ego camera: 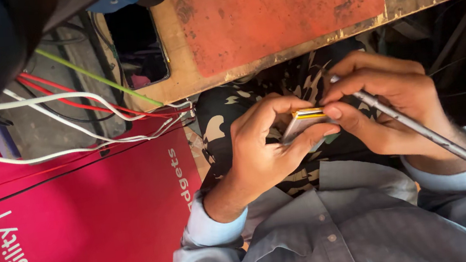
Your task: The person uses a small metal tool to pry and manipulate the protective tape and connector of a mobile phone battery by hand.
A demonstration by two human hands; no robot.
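A small flat grey part with a yellow edge (304, 121) is sitting over the person's lap, just below the surface edge, pinched between both hands. The left hand (264, 145) is cupping it from below, fingers clamped on it. The right hand (386, 103) is pressing its thumb on the yellow edge while gripping a slim metal tool (416, 125). Above, the worn red-topped surface (283, 12) is lying; white, red and green wires (81, 102) are trailing at its left.
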